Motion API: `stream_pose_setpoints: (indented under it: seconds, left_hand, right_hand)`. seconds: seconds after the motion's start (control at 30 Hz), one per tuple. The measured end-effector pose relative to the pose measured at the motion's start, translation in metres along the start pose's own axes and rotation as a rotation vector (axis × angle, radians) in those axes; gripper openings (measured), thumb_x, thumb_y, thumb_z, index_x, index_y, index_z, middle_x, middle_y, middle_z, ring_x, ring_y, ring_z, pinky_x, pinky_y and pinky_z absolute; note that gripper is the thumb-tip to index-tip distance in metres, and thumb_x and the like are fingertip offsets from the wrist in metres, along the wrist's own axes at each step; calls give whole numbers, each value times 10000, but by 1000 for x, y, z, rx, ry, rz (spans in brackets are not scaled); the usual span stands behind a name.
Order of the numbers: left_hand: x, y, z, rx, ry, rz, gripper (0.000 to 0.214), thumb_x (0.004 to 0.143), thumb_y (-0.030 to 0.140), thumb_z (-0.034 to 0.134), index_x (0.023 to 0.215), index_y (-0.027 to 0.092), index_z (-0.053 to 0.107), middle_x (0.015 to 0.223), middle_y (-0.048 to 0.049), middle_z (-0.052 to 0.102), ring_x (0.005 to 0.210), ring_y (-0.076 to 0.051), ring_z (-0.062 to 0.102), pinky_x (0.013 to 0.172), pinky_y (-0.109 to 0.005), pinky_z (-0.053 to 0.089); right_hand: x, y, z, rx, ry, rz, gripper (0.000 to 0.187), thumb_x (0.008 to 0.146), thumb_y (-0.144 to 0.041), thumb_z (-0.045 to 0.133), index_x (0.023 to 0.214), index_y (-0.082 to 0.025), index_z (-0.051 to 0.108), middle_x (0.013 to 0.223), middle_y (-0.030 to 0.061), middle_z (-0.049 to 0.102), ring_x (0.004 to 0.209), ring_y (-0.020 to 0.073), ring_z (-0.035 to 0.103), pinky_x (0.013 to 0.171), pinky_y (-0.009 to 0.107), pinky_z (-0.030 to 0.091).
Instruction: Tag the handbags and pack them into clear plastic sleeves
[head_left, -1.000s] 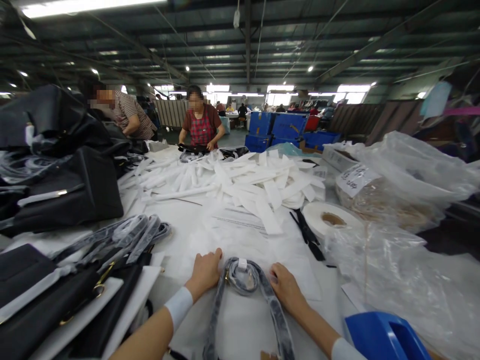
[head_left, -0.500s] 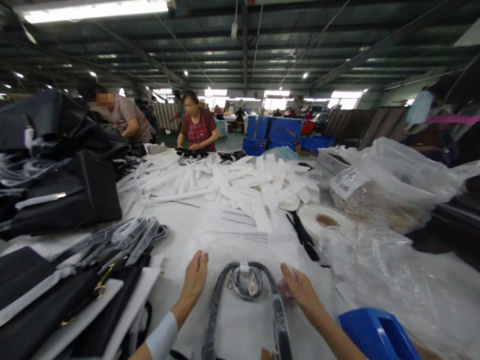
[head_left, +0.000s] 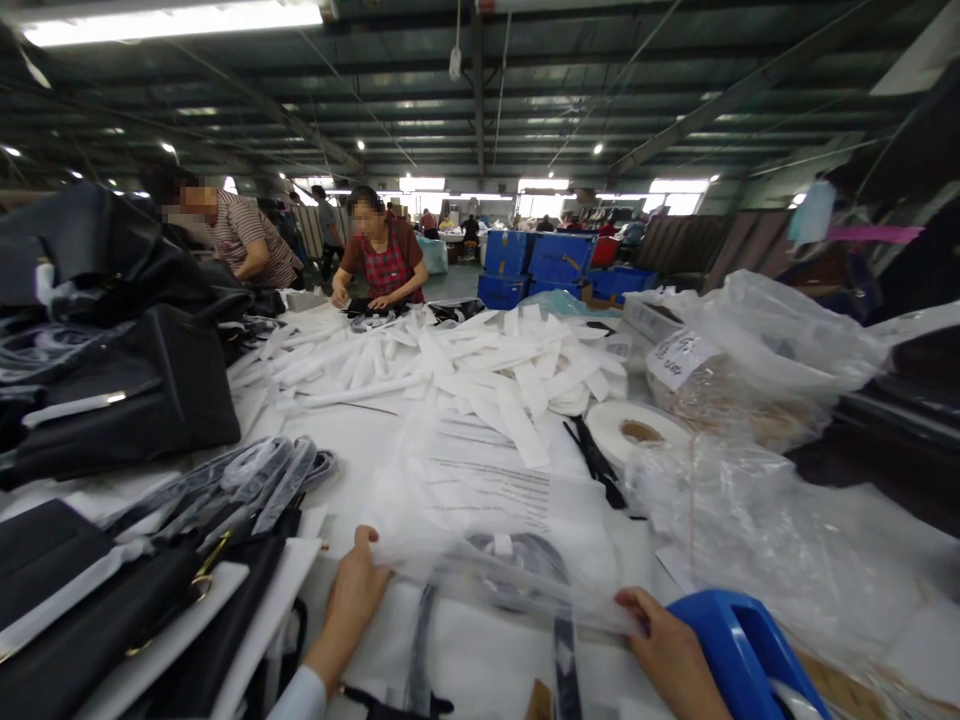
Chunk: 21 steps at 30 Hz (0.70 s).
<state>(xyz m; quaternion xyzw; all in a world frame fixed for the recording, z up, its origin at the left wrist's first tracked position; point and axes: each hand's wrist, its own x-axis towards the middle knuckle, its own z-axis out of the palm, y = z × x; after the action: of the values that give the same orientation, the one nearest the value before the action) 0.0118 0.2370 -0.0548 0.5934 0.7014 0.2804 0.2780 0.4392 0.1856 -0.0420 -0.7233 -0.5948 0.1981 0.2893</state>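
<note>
A clear plastic bag (head_left: 480, 500) with printed lines is lifted over a wrapped dark strap (head_left: 525, 560) that lies looped on the white table (head_left: 375, 450). My left hand (head_left: 351, 598) pinches the bag's near left edge. My right hand (head_left: 667, 650) grips its near right corner. The strap's folded end shows through the plastic, and its two legs run toward me under the bag.
Black bags (head_left: 127, 390) and wrapped straps (head_left: 255, 480) crowd the left. White strips (head_left: 465, 360) pile at mid-table, beside a tape roll (head_left: 634, 432) and black scissors (head_left: 596, 462). Plastic sacks (head_left: 750, 350) fill the right; a blue bin (head_left: 742, 650) sits near right. Two people (head_left: 382, 255) work at the far end.
My hands left the strap's sides, took hold of the clear bag and drew it toward me over the strap's looped end. The view has shifted slightly.
</note>
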Motion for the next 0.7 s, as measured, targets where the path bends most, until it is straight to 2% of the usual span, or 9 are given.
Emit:
stream_pose_setpoints:
  seconds: [0.1, 0.13, 0.2, 0.27, 0.33, 0.43, 0.53, 0.6, 0.7]
  left_hand:
    - [7, 15, -4, -47, -130, 39, 201, 686, 255, 599, 858, 156, 631, 854, -101, 682, 901, -285, 622, 777, -336, 430]
    - [8, 20, -4, -73, -170, 58, 171, 671, 245, 608, 816, 164, 647, 857, -90, 693, 896, -274, 625, 778, -327, 433]
    - [6, 31, -2, -143, -249, 97, 192, 688, 251, 600, 848, 166, 665, 877, -61, 706, 868, -236, 628, 766, -300, 442]
    - [2, 42, 3, -326, -357, 96, 256, 736, 308, 597, 939, 160, 650, 894, -37, 698, 836, -193, 614, 741, -272, 449]
    - [-3, 52, 9, -598, -486, -30, 329, 752, 371, 624, 1011, 169, 609, 853, -10, 665, 774, -155, 586, 698, -256, 452]
    - [-10, 62, 16, -867, -602, -264, 484, 712, 370, 686, 1142, 220, 522, 788, 29, 613, 658, -112, 553, 616, -232, 444]
    - [-13, 62, 16, -963, -665, -254, 543, 702, 324, 684, 1201, 209, 501, 824, -10, 648, 635, -113, 573, 583, -221, 448]
    - [-11, 55, 10, -864, -657, -172, 451, 731, 317, 634, 1152, 178, 553, 833, -49, 675, 609, -130, 585, 535, -226, 447]
    - [-4, 32, -2, -459, -357, 1, 271, 718, 241, 531, 956, 165, 636, 788, -69, 694, 649, -191, 624, 579, -290, 505]
  right_hand:
    - [5, -4, 4, -64, 22, -63, 197, 591, -423, 560, 631, -231, 573, 722, 71, 666, 711, 254, 631, 702, 357, 473]
    - [5, -5, 5, -91, 25, -80, 252, 610, -480, 577, 566, -235, 537, 677, 67, 641, 670, 246, 613, 678, 357, 467]
    - [3, -10, 4, -106, 10, -74, 332, 636, -528, 585, 513, -236, 487, 612, 46, 596, 610, 219, 579, 631, 343, 451]
    - [-1, -14, 3, -63, -37, -26, 325, 644, -512, 595, 529, -224, 495, 585, 26, 577, 600, 201, 565, 604, 323, 443]
    - [-7, -18, 2, 59, -110, 74, 320, 645, -505, 612, 567, -212, 508, 572, 9, 557, 594, 188, 565, 563, 300, 441]
    - [-17, -23, 3, 399, -220, 347, 339, 612, -499, 676, 701, -203, 537, 648, -6, 574, 609, 182, 612, 528, 274, 474]
    - [-28, -22, 2, 681, -293, 490, 439, 549, -465, 754, 852, -208, 568, 768, 14, 629, 686, 210, 665, 605, 314, 535]
    - [-38, -19, 0, 751, -327, 448, 444, 533, -438, 761, 871, -208, 588, 791, 35, 667, 723, 234, 677, 651, 343, 550]
    - [-55, -12, -6, 650, -242, 352, 347, 523, -381, 703, 815, -213, 619, 739, 47, 713, 680, 264, 678, 605, 349, 554]
